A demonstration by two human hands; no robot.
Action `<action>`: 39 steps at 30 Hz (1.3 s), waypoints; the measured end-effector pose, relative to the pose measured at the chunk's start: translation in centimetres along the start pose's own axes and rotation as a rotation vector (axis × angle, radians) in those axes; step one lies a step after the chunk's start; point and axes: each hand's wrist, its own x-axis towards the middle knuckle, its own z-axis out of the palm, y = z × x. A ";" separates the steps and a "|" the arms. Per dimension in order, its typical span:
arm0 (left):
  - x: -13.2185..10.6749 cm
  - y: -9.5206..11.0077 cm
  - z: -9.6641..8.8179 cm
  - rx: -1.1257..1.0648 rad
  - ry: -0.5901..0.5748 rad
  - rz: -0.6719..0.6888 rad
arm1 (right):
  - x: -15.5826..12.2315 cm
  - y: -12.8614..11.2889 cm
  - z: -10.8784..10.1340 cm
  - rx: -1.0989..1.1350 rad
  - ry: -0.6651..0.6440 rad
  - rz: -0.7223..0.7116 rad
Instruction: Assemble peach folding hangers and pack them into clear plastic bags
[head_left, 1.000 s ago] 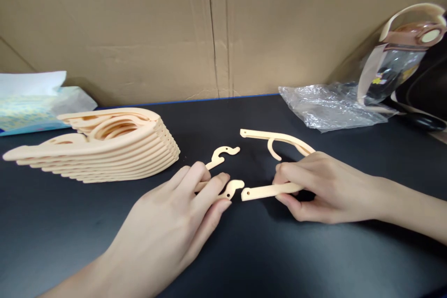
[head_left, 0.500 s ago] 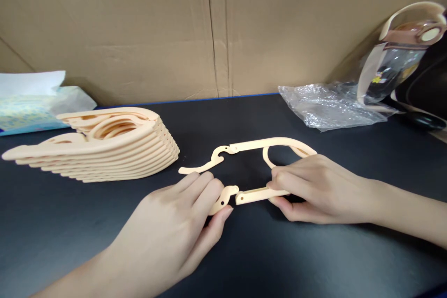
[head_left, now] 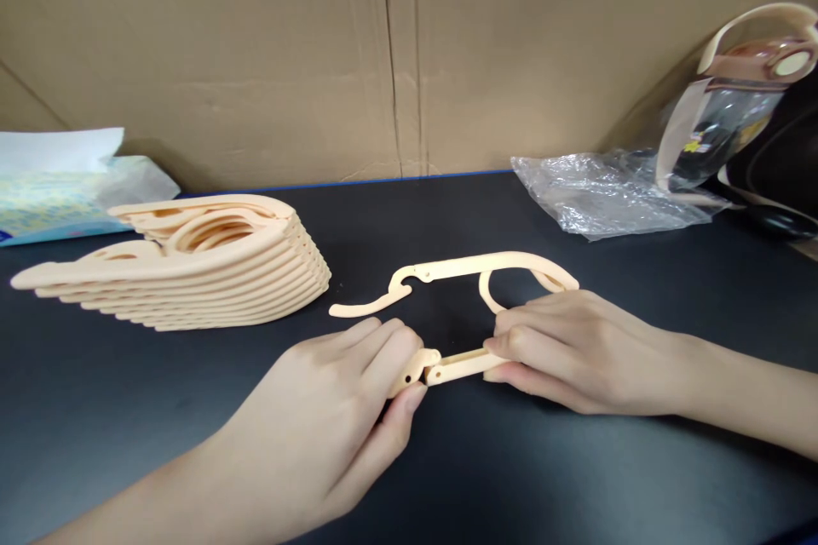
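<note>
A cream plastic folding clothes hanger (head_left: 479, 266) lies partly folded on the dark table. My right hand (head_left: 581, 353) is closed around its body, pinching the near channelled arm; the hook loop shows behind the fingers. Between thumb and fingers, my left hand (head_left: 332, 417) grips a loose-looking hanger arm piece (head_left: 418, 367) with a small hole in it. The tip of this piece meets the open end of the near arm; whether they are locked together I cannot tell. Along the far side, the other arm piece is joined and stretches left.
A stack of folded cream hangers (head_left: 256, 272) stands at the left, before a tissue pack (head_left: 64, 196). At the right are a clear plastic bag (head_left: 594, 187) and a bottle (head_left: 734, 119) with a handle. Cardboard (head_left: 256, 60) rises behind the table.
The arm piece in my left hand has moved slightly right and down, so its tip now meets the near arm's end. That end has swung a little towards me.
</note>
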 end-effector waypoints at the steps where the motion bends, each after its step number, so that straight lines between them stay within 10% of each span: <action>1: 0.0 0.0 0.1 0.004 0.004 0.010 | 0.0 0.0 0.0 0.004 0.001 -0.003; 39: 0.2 0.4 -0.7 0.514 -0.019 0.175 | -0.1 -0.6 0.2 0.153 -0.005 0.033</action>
